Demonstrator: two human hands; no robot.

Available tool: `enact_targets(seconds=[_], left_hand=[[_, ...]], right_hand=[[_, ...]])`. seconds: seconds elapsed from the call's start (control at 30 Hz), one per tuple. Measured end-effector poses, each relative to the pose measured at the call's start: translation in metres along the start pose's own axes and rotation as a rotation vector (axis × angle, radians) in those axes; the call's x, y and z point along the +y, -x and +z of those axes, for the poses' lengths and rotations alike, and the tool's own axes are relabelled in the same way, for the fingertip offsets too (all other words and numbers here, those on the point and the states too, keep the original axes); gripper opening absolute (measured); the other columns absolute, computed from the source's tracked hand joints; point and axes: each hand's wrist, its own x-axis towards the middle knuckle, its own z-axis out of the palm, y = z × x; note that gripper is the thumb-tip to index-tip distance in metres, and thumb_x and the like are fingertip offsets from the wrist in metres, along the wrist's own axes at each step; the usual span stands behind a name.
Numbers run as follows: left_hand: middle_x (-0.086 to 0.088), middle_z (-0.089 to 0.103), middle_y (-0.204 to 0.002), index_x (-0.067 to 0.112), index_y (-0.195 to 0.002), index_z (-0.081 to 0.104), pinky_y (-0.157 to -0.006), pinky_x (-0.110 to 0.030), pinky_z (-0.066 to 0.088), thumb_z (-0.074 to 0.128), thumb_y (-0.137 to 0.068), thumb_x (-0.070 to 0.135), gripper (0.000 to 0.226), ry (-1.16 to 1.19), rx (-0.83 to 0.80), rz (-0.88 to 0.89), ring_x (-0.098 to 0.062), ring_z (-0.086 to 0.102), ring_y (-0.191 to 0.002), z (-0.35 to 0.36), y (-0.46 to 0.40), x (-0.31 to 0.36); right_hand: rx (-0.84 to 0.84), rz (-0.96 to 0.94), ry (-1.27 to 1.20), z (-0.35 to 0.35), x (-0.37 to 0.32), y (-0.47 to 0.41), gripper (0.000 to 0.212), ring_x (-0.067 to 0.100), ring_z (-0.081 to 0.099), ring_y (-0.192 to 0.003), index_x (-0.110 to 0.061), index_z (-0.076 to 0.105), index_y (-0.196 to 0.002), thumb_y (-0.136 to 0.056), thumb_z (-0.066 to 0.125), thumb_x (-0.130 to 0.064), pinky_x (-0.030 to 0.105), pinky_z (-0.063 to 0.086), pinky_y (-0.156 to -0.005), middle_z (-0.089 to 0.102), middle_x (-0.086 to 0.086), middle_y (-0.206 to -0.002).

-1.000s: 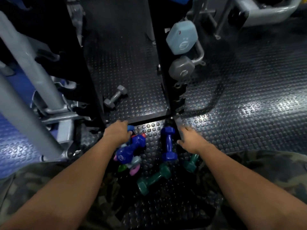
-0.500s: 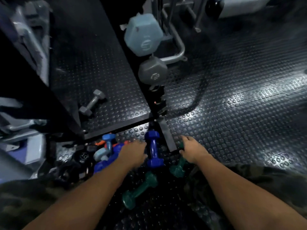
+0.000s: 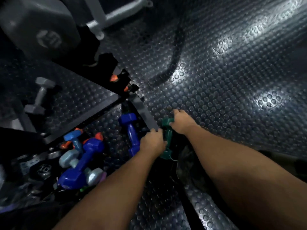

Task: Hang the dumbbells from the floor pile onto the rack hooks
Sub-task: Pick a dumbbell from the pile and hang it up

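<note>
Both hands meet on a small dark green rubber-coated dumbbell (image 3: 167, 135) lying on the studded black rubber floor (image 3: 232, 97) just right of the frame's centre. The left hand (image 3: 152, 144) curls its fingers round the handle from the left; the right hand (image 3: 180, 122) grips the far head with fingers bent over it. Touching the left hand's knuckles lies a royal blue hexagonal dumbbell (image 3: 131, 131). At lower left sits the floor pile of blue, pale grey and orange dumbbells (image 3: 79, 160). The black rack post with notched hooks (image 3: 114, 75) rises at upper left, a large grey hexagonal dumbbell (image 3: 41, 29) hung on it.
</note>
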Motion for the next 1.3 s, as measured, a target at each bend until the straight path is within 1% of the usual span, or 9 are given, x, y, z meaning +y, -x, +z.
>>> enact_targets(seconds=[0.1,0.27,0.43,0.5,0.7,0.83,1.0,1.13,1.3], left_hand=[[-0.017,0.054,-0.130,0.011,-0.132,0.046,-0.083,-0.046,0.053,0.062,-0.096,0.049,0.055,0.029,-0.024,-0.044,-0.040,0.062,-0.113,0.016,-0.016,0.008],[-0.019,0.053,-0.134,0.011,-0.132,0.036,-0.093,-0.044,0.050,0.062,-0.092,0.059,0.068,0.183,-0.131,-0.259,-0.037,0.058,-0.122,0.047,-0.032,0.015],[-0.017,0.050,-0.144,0.013,-0.149,0.027,-0.099,-0.042,0.051,0.070,-0.084,0.064,0.093,0.342,-0.296,-0.424,-0.034,0.055,-0.129,0.067,-0.050,0.016],[-0.018,0.047,-0.146,0.013,-0.150,0.027,-0.099,-0.040,0.051,0.072,-0.084,0.060,0.093,0.379,-0.324,-0.450,-0.034,0.055,-0.129,0.070,-0.053,0.017],[-0.013,0.057,-0.138,0.016,-0.141,0.052,-0.099,-0.038,0.055,0.071,-0.084,0.050,0.069,0.377,-0.384,-0.453,-0.031,0.062,-0.120,0.064,-0.054,0.012],[-0.006,0.064,-0.129,0.022,-0.130,0.062,-0.096,-0.036,0.057,0.078,-0.074,0.051,0.065,0.371,-0.391,-0.402,-0.025,0.066,-0.112,0.035,-0.043,0.009],[-0.002,0.069,-0.121,0.024,-0.121,0.068,-0.091,-0.034,0.058,0.077,-0.071,0.056,0.060,0.414,-0.267,-0.359,-0.023,0.068,-0.106,-0.027,-0.030,0.008],[-0.002,0.074,-0.113,0.025,-0.113,0.073,-0.084,-0.030,0.057,0.069,-0.066,0.066,0.062,0.450,-0.050,-0.330,-0.022,0.070,-0.098,-0.093,-0.006,0.006],[0.008,0.074,-0.084,0.026,-0.082,0.068,-0.072,-0.030,0.057,0.072,-0.069,0.067,0.043,0.716,0.219,-0.295,-0.011,0.070,-0.080,-0.175,0.040,-0.013]], right_hand=[[-0.045,-0.002,-0.036,0.011,0.002,-0.014,0.070,0.040,0.046,-0.139,-0.009,0.034,-0.155,-0.097,0.068,-0.032,0.051,0.043,-0.114,0.043,0.019,-0.151],[-0.127,-0.017,-0.051,0.024,0.008,-0.036,0.076,0.039,0.049,-0.136,-0.013,0.039,-0.152,-0.092,0.075,-0.041,0.046,0.045,-0.111,0.046,0.017,-0.146],[-0.146,-0.011,-0.085,0.038,0.019,-0.048,0.073,0.036,0.054,-0.127,-0.020,0.044,-0.150,-0.088,0.080,-0.032,0.042,0.046,-0.110,0.051,0.015,-0.136],[-0.129,-0.019,-0.108,0.040,0.022,-0.049,0.072,0.034,0.056,-0.125,-0.024,0.044,-0.152,-0.089,0.078,-0.031,0.042,0.047,-0.109,0.052,0.012,-0.134],[-0.084,0.002,-0.141,0.037,0.019,-0.040,0.068,0.030,0.058,-0.122,-0.030,0.048,-0.149,-0.088,0.076,-0.034,0.040,0.049,-0.106,0.056,0.006,-0.133],[-0.055,0.048,-0.162,0.019,0.021,-0.028,0.052,0.023,0.063,-0.105,-0.028,0.061,-0.131,-0.082,0.077,-0.038,0.037,0.055,-0.096,0.066,-0.002,-0.111],[0.099,-0.007,-0.270,-0.038,-0.009,-0.014,0.062,0.017,0.068,-0.094,-0.031,0.068,-0.130,-0.071,0.085,-0.042,0.033,0.058,-0.087,0.072,-0.005,-0.103],[0.224,-0.191,-0.352,-0.094,-0.056,-0.002,0.059,-0.001,0.065,-0.079,-0.028,0.070,-0.127,-0.072,0.093,-0.037,0.014,0.051,-0.067,0.069,-0.016,-0.089],[0.363,-0.387,-0.512,-0.157,-0.127,0.019,0.061,-0.004,0.066,-0.084,-0.033,0.072,-0.120,-0.065,0.097,-0.038,0.012,0.048,-0.071,0.071,-0.019,-0.093]])
